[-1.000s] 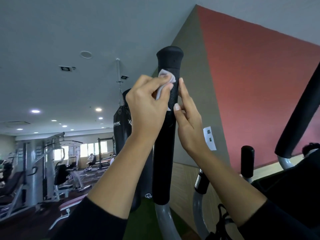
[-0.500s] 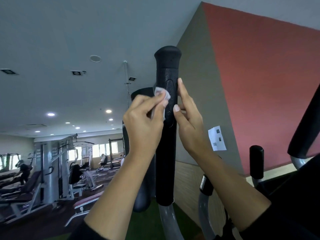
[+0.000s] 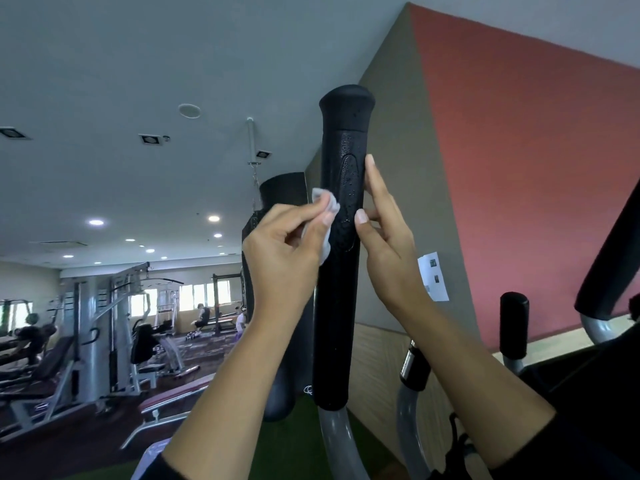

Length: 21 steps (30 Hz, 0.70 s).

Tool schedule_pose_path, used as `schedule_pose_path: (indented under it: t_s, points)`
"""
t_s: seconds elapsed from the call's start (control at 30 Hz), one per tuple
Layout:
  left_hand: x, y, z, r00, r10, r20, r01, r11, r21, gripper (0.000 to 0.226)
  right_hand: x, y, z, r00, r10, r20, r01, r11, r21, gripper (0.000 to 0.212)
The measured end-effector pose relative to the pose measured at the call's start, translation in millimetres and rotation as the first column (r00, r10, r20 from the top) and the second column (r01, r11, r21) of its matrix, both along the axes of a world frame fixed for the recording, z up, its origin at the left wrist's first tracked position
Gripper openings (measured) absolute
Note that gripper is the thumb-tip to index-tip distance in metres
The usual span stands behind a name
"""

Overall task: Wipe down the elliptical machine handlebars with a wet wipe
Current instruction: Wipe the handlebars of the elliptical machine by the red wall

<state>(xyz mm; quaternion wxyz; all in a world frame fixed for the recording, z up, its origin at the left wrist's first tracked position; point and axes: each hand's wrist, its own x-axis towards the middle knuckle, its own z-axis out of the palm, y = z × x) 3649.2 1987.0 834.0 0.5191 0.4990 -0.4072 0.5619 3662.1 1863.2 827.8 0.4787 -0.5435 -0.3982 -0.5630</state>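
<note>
A tall black foam handlebar grip (image 3: 337,306) of the elliptical stands upright in the middle, on a grey tube. Wet droplets shine on its upper part. My left hand (image 3: 284,251) pinches a small white wet wipe (image 3: 325,209) and presses it against the grip's left side, at mid height. On the right side of the grip rests my right hand (image 3: 388,237), fingers straight and thumb on the front, steadying it without wrapping around. A second black handlebar (image 3: 613,258) slants at the far right edge.
A short black fixed handle (image 3: 513,323) and another grey tube (image 3: 408,410) stand to the right. A black punching bag (image 3: 280,306) hangs just behind the grip. Red and grey walls rise behind. Weight machines, benches and several people are far off at the left.
My left hand has slid the wipe down the grip's left side, from near the top to mid height. My right hand has stayed on the grip's right side.
</note>
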Motion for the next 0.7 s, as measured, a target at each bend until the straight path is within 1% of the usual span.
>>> schedule_pose_path:
  t_s: [0.07,0.1,0.23,0.33,0.43,0.5,0.63,0.7]
  points:
    - [-6,-1,3,0.999,-0.024,-0.025,0.023,1.000,-0.014,0.020,-1,-1,0,1.000,0.026,-0.017,-0.026,1.000,0.002,0.056]
    - [-11,-2,8,1.000,-0.009,-0.016,0.008,1.000,-0.027,0.018,-1,-1,1,0.999,0.037,-0.021,-0.037,0.999,0.006,0.055]
    - [-21,-12,37,0.977,0.171,0.125,-0.163,0.984,-0.072,0.018,-1,1,5,0.998,0.060,-0.026,-0.060,0.998,0.027,0.054]
    - [-16,-19,39,0.953,0.251,0.171,-0.234,0.966,-0.114,0.017,-1,1,6,0.996,0.087,-0.023,-0.087,0.996,0.022,0.054]
    - [-12,-19,27,0.929,0.314,0.198,-0.304,0.949,-0.078,0.017,0,1,6,0.993,0.116,-0.025,-0.115,0.993,0.024,0.056]
    - [-14,-17,25,0.927,0.325,0.189,-0.318,0.946,-0.067,0.015,1,1,6,0.990,0.139,-0.040,-0.138,0.990,0.031,0.059]
    - [-27,-25,44,0.931,0.299,0.212,-0.278,0.953,-0.123,0.014,-2,0,6,0.984,0.171,-0.046,-0.169,0.985,0.038,0.056]
    - [-29,-32,50,0.910,0.342,0.235,-0.325,0.940,-0.108,0.012,-2,-1,6,0.982,0.184,-0.043,-0.183,0.983,0.029,0.056]
